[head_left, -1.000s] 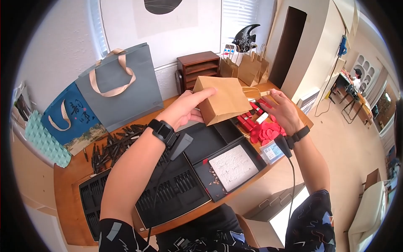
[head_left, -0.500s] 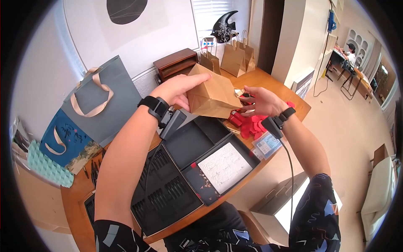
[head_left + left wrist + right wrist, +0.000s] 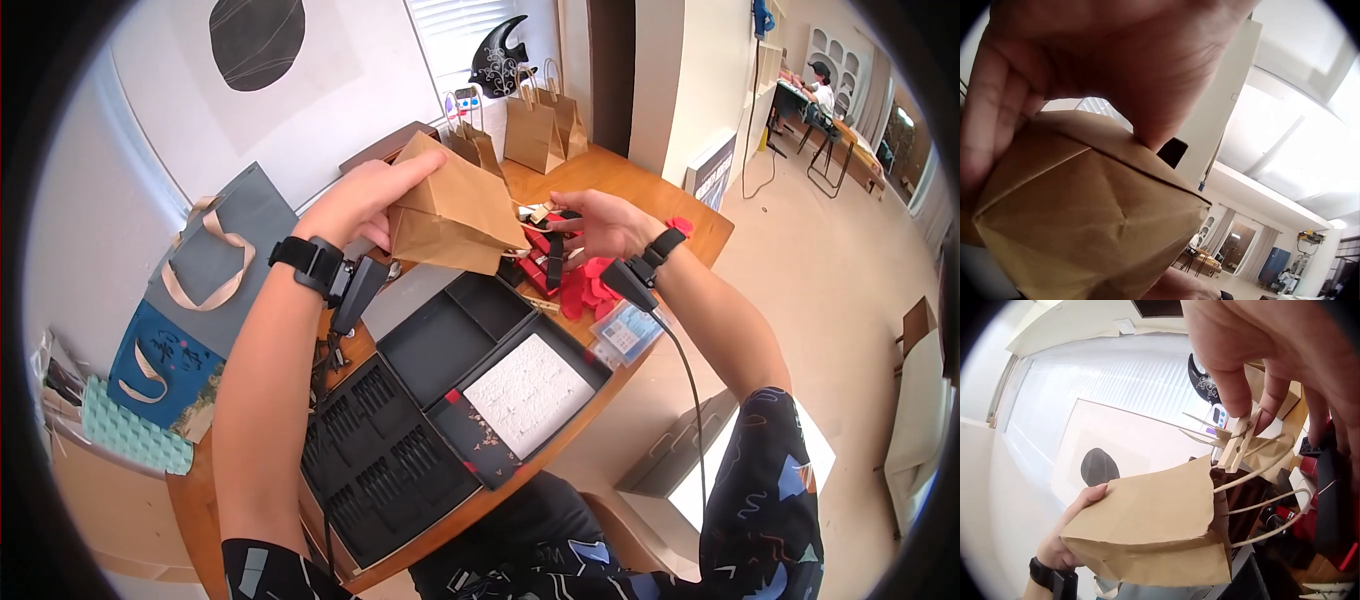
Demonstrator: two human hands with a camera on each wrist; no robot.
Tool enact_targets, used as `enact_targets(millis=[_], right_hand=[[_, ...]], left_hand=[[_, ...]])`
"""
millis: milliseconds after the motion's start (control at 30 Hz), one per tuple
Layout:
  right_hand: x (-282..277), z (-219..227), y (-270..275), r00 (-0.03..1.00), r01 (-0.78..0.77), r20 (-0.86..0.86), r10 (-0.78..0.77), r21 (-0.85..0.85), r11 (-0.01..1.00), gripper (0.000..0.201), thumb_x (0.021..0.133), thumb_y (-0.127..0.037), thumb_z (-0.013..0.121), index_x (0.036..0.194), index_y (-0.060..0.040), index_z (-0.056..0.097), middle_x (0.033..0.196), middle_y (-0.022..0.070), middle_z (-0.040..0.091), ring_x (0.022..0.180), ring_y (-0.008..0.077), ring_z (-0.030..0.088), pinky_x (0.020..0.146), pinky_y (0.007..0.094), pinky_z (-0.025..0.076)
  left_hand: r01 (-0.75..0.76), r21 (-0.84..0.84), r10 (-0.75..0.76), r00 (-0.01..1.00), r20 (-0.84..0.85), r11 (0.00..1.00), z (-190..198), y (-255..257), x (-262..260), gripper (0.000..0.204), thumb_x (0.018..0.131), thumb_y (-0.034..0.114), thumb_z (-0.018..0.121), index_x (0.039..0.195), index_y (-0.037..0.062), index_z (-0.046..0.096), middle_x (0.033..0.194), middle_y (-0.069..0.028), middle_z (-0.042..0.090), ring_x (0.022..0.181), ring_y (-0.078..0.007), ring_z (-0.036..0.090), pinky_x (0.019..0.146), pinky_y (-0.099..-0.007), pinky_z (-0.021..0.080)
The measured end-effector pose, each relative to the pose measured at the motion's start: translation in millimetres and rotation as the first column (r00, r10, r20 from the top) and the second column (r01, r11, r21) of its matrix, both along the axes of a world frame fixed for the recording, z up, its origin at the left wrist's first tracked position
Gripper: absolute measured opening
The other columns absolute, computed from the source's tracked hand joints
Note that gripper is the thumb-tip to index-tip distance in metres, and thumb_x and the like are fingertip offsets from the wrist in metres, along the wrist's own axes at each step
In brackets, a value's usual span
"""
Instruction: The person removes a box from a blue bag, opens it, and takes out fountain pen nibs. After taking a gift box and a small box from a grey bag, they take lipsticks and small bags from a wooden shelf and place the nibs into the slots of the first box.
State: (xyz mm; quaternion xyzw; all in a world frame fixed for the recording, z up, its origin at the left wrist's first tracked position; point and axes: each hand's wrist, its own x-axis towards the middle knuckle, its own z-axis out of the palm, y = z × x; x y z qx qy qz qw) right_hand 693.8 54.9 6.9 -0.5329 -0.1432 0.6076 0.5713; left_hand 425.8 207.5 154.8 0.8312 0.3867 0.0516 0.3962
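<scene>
A brown paper bag (image 3: 445, 215) hangs in the air on its side, bottom toward my left hand (image 3: 395, 200), which grips that end. In the left wrist view the left hand (image 3: 1063, 119) has thumb and fingers curled round the bag's folded bottom (image 3: 1091, 219). My right hand (image 3: 558, 222) is at the bag's mouth. There the right hand (image 3: 1249, 411) pinches a wooden clothespin (image 3: 1236, 447) sitting on the bag's (image 3: 1154, 531) twisted paper handles (image 3: 1260, 506). Something black and red shows just below the mouth.
Below lie a black compartment tray (image 3: 440, 340) with a white textured pad (image 3: 527, 390), a black slotted insert (image 3: 390, 460), red pieces (image 3: 590, 290) and a clear packet (image 3: 625, 330). A grey gift bag (image 3: 215, 250), blue bag (image 3: 165, 365) and more brown bags (image 3: 535, 115) stand behind.
The bag has been raised and moved left as my head turned. My right hand left the red pieces and now pinches the clothespin at the bag's mouth.
</scene>
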Motion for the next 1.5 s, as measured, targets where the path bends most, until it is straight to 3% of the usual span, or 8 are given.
enact_targets(millis=[433,833,900,1033,1167,1333,1400,1500], right_hand=[[-13,13,2,0.998,-0.003,-0.070,0.000,-0.047,0.999,0.057,0.108,-0.038,0.060,0.152,-0.0077,0.038,0.163,0.0167,0.035,0.146,0.0474,0.036,0.119,0.0771,0.022],[-12,9,2,0.996,-0.087,-0.017,0.087,0.012,0.996,0.068,0.108,-0.043,0.060,0.155,-0.0015,0.034,0.174,0.0204,0.018,0.159,0.0556,-0.003,0.122,0.0774,0.005],[-1,-1,12,0.996,-0.006,-0.085,0.003,-0.034,0.999,0.050,0.107,-0.038,0.061,0.148,-0.0132,0.046,0.163,0.0201,0.034,0.152,0.0541,0.023,0.115,0.0850,0.014],[-9,19,-2,0.999,-0.016,-0.034,0.017,0.026,1.000,0.055,0.107,-0.042,0.061,0.150,-0.0120,0.043,0.173,0.0212,0.021,0.159,0.0557,0.004,0.121,0.0784,0.008],[0,16,1,1.000,0.009,0.012,-0.009,0.003,1.000,0.047,0.107,-0.040,0.062,0.145,-0.0155,0.047,0.168,0.0189,0.031,0.157,0.0516,0.018,0.121,0.0771,0.013],[-4,2,3,0.982,0.119,0.151,-0.116,-0.009,0.993,0.043,0.105,-0.039,0.064,0.137,-0.0114,0.059,0.159,0.0192,0.045,0.153,0.0433,0.032,0.122,0.0716,0.024],[-2,-8,2,0.809,0.033,0.584,-0.068,0.070,0.997,0.043,0.100,-0.041,0.070,0.126,-0.0061,0.070,0.134,0.0161,0.068,0.135,0.0296,0.059,0.114,0.0539,0.044],[3,-20,11,0.601,0.059,0.797,-0.067,0.039,0.997,0.043,0.094,-0.044,0.076,0.111,-0.0045,0.078,0.104,0.0119,0.078,0.109,0.0202,0.074,0.098,0.0406,0.056]], left_hand=[[-0.034,0.196,0.048,0.997,-0.065,0.980,-1,-3,17,0.091,0.083,0.079,0.063,0.105,-0.0094,0.074,0.081,-0.0170,0.073,0.061,-0.0213,0.074,0.050,-0.0295,0.059],[-0.041,0.203,0.037,0.999,0.025,0.978,8,8,-1,0.102,0.082,0.083,0.059,0.118,-0.0119,0.068,0.090,-0.0148,0.071,0.066,-0.0194,0.073,0.049,-0.0263,0.057],[-0.042,0.205,0.042,0.999,0.004,0.978,14,15,-9,0.105,0.082,0.085,0.058,0.126,-0.0102,0.066,0.097,-0.0170,0.071,0.067,-0.0201,0.074,0.049,-0.0257,0.057],[-0.086,0.159,0.074,0.994,0.079,0.983,25,15,-28,0.108,0.081,0.087,0.058,0.135,-0.0065,0.063,0.106,-0.0215,0.069,0.069,-0.0201,0.074,0.049,-0.0250,0.057],[-0.124,0.169,0.093,0.980,0.177,0.978,27,16,-52,0.110,0.081,0.089,0.056,0.137,-0.0050,0.063,0.098,-0.0188,0.068,0.071,-0.0196,0.074,0.048,-0.0245,0.056],[-0.151,0.194,0.122,0.980,0.155,0.969,28,18,-68,0.113,0.084,0.088,0.051,0.142,-0.0091,0.058,0.126,-0.0286,0.064,0.087,-0.0285,0.076,0.059,-0.0307,0.061],[-0.150,0.176,0.117,0.976,0.183,0.973,24,18,-69,0.113,0.085,0.088,0.050,0.143,-0.0090,0.057,0.130,-0.0289,0.063,0.090,-0.0296,0.076,0.062,-0.0322,0.061],[-0.149,0.148,0.113,0.967,0.227,0.978,16,17,-68,0.111,0.087,0.087,0.048,0.145,-0.0076,0.056,0.135,-0.0291,0.061,0.097,-0.0318,0.074,0.070,-0.0358,0.062]])
